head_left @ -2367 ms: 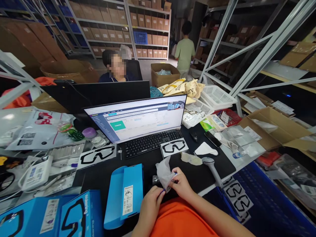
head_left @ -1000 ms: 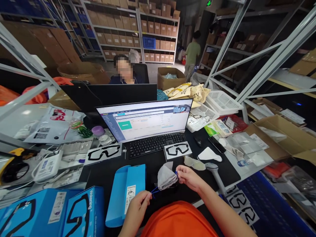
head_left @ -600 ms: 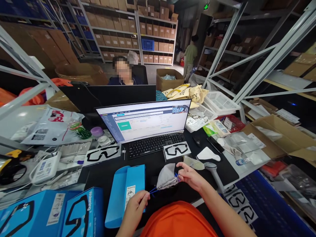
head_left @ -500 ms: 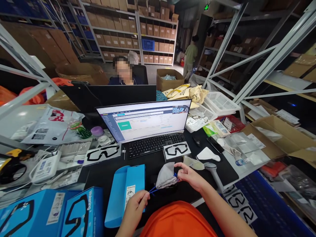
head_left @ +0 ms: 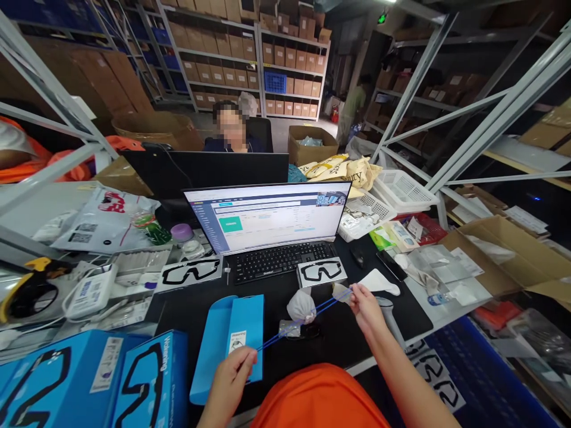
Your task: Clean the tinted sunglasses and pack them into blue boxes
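Note:
A small light-grey drawstring pouch [head_left: 301,306] hangs between my hands, its mouth gathered tight on blue cords. My left hand [head_left: 232,380] pinches one end of the blue drawstring [head_left: 274,340] near the front of the desk. The other end is pinched by my right hand [head_left: 366,308], up and to the right. Below the pouch, a small clear packet [head_left: 289,329] and a dark object beside it lie on the black mat. An opened blue box [head_left: 246,324] stands just beyond my left hand.
Behind the pouch are a white goggle-printed box [head_left: 322,271], a keyboard [head_left: 272,261] and a monitor [head_left: 272,217]. Larger blue boxes [head_left: 149,380] fill the front left. A scanner [head_left: 389,315] lies right of my right hand. Another person sits behind the screens.
My right hand has moved up and right, my left slightly down and left. The cords are now stretched out on both sides, and the pouch's mouth has drawn shut into a ball shape.

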Available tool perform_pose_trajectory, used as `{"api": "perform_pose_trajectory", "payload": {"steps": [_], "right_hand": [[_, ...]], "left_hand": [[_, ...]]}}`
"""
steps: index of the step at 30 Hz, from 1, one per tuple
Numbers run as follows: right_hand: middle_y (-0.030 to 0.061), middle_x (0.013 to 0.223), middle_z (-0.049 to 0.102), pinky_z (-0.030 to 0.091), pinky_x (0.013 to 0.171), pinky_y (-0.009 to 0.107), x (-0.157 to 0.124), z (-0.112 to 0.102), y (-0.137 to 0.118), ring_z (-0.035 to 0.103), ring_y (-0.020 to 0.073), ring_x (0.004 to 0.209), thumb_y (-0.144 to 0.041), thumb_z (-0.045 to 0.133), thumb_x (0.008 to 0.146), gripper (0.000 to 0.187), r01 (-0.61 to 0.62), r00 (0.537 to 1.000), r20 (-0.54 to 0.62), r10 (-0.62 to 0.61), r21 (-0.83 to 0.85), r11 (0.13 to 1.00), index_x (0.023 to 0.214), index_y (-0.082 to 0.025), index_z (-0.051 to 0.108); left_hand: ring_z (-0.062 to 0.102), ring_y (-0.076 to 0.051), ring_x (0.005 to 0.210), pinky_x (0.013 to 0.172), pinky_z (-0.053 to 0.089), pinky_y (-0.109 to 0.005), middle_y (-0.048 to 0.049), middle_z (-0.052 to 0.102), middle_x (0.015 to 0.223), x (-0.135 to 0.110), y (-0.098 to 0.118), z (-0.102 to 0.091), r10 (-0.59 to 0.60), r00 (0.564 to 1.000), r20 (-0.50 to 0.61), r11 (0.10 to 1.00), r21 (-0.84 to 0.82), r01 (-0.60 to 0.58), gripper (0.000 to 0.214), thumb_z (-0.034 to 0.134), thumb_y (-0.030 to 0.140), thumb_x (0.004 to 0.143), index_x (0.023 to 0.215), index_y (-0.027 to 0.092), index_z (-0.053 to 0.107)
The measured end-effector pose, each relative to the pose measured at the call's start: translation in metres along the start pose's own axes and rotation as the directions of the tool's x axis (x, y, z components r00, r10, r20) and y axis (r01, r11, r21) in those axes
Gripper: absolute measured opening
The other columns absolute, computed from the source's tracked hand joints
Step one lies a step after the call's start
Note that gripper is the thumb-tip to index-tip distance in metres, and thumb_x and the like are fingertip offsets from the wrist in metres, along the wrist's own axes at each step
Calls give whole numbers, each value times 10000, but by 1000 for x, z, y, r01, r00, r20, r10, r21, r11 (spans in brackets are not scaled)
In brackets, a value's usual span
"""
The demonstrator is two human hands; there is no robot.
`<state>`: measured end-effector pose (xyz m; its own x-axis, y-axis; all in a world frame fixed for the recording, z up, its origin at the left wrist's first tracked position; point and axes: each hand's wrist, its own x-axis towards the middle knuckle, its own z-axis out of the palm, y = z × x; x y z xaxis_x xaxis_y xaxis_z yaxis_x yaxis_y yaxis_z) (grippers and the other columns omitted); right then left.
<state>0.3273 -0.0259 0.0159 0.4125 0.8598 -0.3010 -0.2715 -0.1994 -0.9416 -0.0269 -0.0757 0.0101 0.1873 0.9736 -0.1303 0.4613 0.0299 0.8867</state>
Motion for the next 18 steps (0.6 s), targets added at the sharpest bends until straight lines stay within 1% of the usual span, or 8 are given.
{"api": "perform_pose_trajectory", "payload": {"steps": [3,7,10,12,13,15,17,18], "right_hand": [[-70,566,480,493,470,225,8,-15,5,515,106,499,-535,824,685,408,-19,995,-99,28,90,996,793,-231,575],[-79,548,479,525,480,210,11,-22,19,525,88,457,-396,791,771,319,-73,979,-177,98,144,987,746,-233,519],[-55,585,551,553,512,222,10,-27,28,604,106,506,-323,698,862,267,-119,968,-206,145,132,984,736,-233,481],[-38,608,583,561,519,242,7,-31,33,645,127,548,-292,605,922,247,-143,966,-202,159,93,985,732,-236,458],[-38,601,578,552,507,242,4,-34,35,641,129,538,-280,564,941,245,-149,968,-193,159,62,987,728,-237,450],[-54,561,531,498,450,221,-3,-40,38,572,114,451,-277,523,952,246,-152,975,-168,146,-20,988,723,-238,446],[-70,545,494,416,394,202,-9,-44,39,473,98,374,-323,531,942,233,-145,982,-137,127,-126,981,737,-239,462],[-68,560,505,394,388,205,-10,-43,39,460,99,372,-362,544,933,219,-136,987,-116,116,-184,974,762,-239,484]], "left_hand": [[517,-169,558,551,408,-261,-2,548,580,-4,-8,-4,-14,999,36,1000,3,14,643,387,763,866,630,202,593],[534,-179,581,580,408,-273,-9,559,594,-9,-12,0,-14,996,91,1000,28,12,632,368,737,888,629,200,578],[553,-180,626,614,408,-273,-18,590,649,-11,-8,7,-9,973,229,998,63,-6,568,375,644,936,667,195,595],[575,-182,688,654,414,-269,-27,622,710,-12,-1,14,6,939,344,995,93,-41,503,405,567,958,692,193,609],[585,-183,726,680,417,-267,-30,632,740,-12,3,18,15,920,392,992,110,-63,472,421,532,965,696,193,610],[594,-184,792,722,417,-264,-31,638,785,-12,12,26,26,890,456,984,144,-103,429,439,472,974,690,194,600],[591,-183,820,737,415,-264,-26,626,794,-11,19,31,23,866,500,977,173,-125,394,446,416,977,683,197,592],[588,-184,830,740,415,-265,-25,622,803,-11,22,33,21,859,511,975,178,-130,373,451,386,975,685,199,595]]}}
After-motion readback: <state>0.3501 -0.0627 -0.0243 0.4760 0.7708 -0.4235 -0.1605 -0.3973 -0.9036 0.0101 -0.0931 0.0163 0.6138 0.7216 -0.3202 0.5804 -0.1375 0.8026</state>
